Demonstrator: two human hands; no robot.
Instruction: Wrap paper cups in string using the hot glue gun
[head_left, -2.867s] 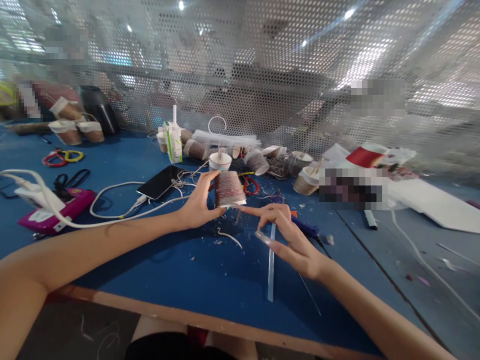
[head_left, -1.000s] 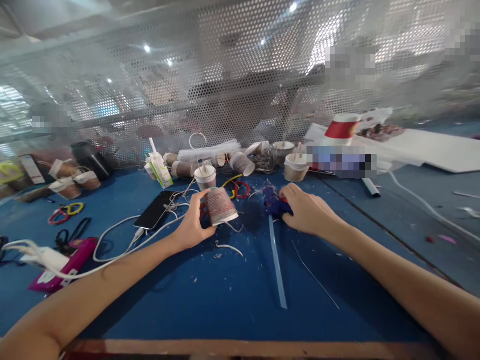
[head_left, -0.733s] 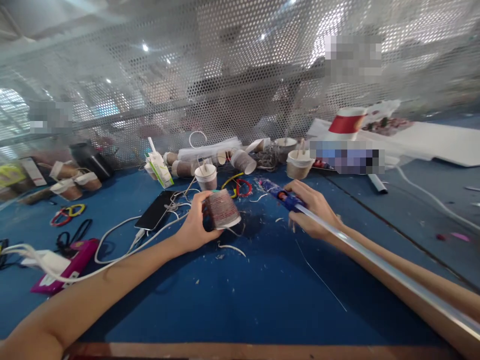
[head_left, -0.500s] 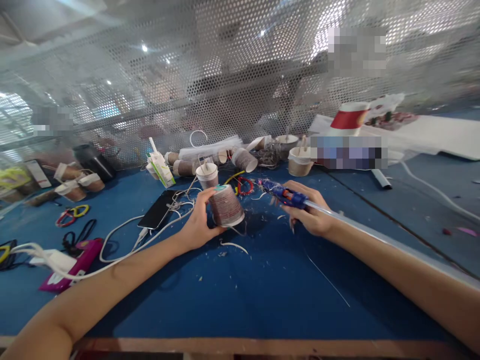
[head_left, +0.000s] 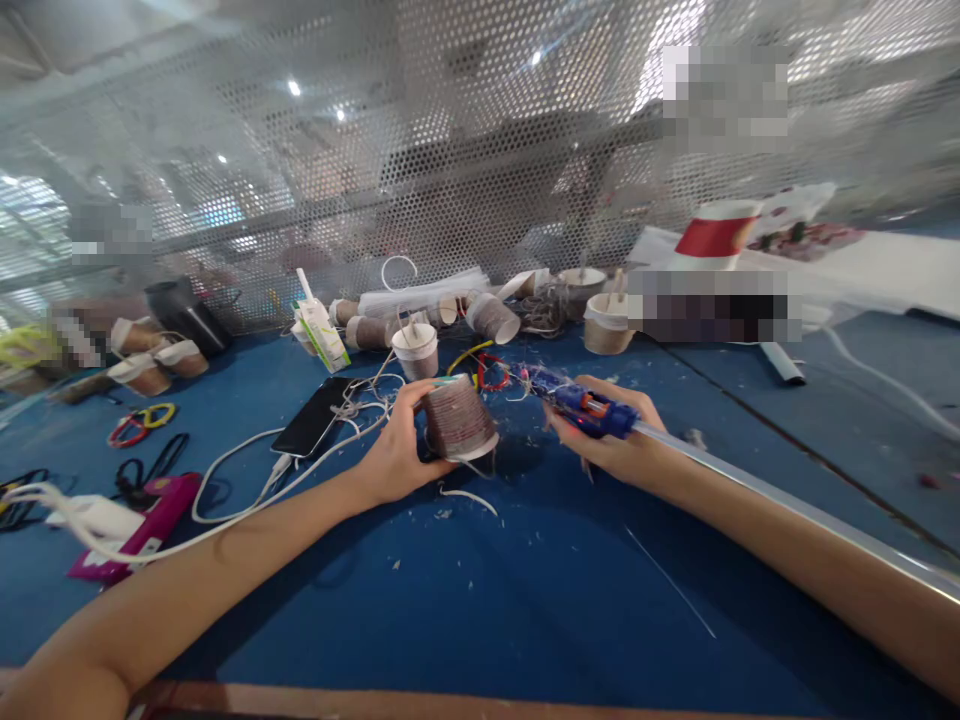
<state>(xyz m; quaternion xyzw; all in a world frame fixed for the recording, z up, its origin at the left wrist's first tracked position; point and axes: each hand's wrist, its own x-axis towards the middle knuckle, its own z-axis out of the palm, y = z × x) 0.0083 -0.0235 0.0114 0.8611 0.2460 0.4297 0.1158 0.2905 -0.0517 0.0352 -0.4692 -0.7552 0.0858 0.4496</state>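
My left hand (head_left: pixel 399 448) grips a paper cup wrapped in brown cord (head_left: pixel 459 418), its thumb low and its fingers at the top end. The cup is tilted just above the blue table, and a loose end of cord hangs below it. My right hand (head_left: pixel 619 440) is wrapped around a blue hot glue gun (head_left: pixel 581 400) whose tip points left, apart from the cup. A long clear glue stick (head_left: pixel 757 472) runs out of its back along my forearm. A white paper cup with sticks in it (head_left: pixel 415 350) stands behind the held cup.
A phone (head_left: pixel 309 418) with white cables lies left, near a magenta pouch (head_left: pixel 154 530) and red-yellow scissors (head_left: pixel 141 424). More cups and a drink carton (head_left: pixel 324 335) line the perforated metal screen (head_left: pixel 450 150). Glue scraps and a white strip (head_left: pixel 471 497) litter the table.
My right hand and the glue gun have shifted slightly right and down, and the gun has turned a little. The left hand keeps its hold, with the cup slightly lower in view.
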